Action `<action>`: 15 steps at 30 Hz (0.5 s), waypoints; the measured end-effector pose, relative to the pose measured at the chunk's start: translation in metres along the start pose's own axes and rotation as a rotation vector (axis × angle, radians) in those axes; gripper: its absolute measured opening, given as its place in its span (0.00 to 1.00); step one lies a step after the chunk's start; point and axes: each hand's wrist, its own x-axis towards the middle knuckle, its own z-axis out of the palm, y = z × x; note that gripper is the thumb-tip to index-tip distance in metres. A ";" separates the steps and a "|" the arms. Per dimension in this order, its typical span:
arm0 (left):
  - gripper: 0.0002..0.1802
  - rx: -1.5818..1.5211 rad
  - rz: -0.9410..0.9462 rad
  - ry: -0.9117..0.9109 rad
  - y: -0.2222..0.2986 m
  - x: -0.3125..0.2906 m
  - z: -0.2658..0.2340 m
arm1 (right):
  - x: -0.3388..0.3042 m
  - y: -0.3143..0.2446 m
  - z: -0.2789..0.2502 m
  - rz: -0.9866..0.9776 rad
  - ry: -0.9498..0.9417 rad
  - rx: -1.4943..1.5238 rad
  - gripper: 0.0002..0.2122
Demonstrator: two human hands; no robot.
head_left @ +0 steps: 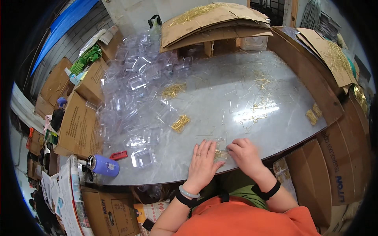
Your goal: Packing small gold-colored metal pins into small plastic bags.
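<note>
My left hand (pixel 202 162) lies flat on the grey tabletop, fingers stretched forward and close together. Just to its right is a small pile of thin gold-coloured wire pieces (pixel 221 155), beside the thumb. My right hand (pixel 245 155) is on the other side of this pile, with its fingers curled and the fingertips drawn together at the pile's edge. Whatever those fingertips pinch is too small to make out. Beyond both hands, more loose wire pieces (pixel 260 108) are scattered on the table. A gathered gold bundle (pixel 180 123) lies farther left.
Many clear plastic boxes (pixel 134 82) heap up on the left, with one box (pixel 143 158) near the front edge. A purple bottle (pixel 104 165) lies by a red tool (pixel 119 155). Cardboard (pixel 311 74) walls the right side; a cardboard-topped stand (pixel 216 25) is at the back.
</note>
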 end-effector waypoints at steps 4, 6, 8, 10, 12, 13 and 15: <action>0.37 0.006 -0.011 0.019 -0.002 -0.003 0.001 | 0.013 -0.018 0.006 0.020 0.056 0.293 0.09; 0.35 0.012 -0.001 0.023 -0.002 -0.003 0.001 | 0.036 -0.006 -0.011 0.135 -0.114 0.195 0.10; 0.34 0.012 0.018 0.032 0.000 -0.001 -0.001 | 0.059 0.019 -0.012 0.250 -0.275 0.020 0.11; 0.32 0.020 0.013 0.023 0.000 -0.001 -0.004 | 0.086 0.036 -0.002 0.245 -0.259 -0.042 0.12; 0.31 0.020 0.023 0.025 -0.001 0.000 -0.005 | 0.100 0.045 0.007 0.210 -0.255 -0.077 0.12; 0.30 0.014 0.035 0.028 -0.001 0.000 -0.004 | 0.105 0.049 0.009 0.181 -0.260 -0.081 0.12; 0.30 0.025 0.047 0.047 -0.003 -0.002 -0.004 | 0.116 0.052 0.014 0.123 -0.305 -0.085 0.11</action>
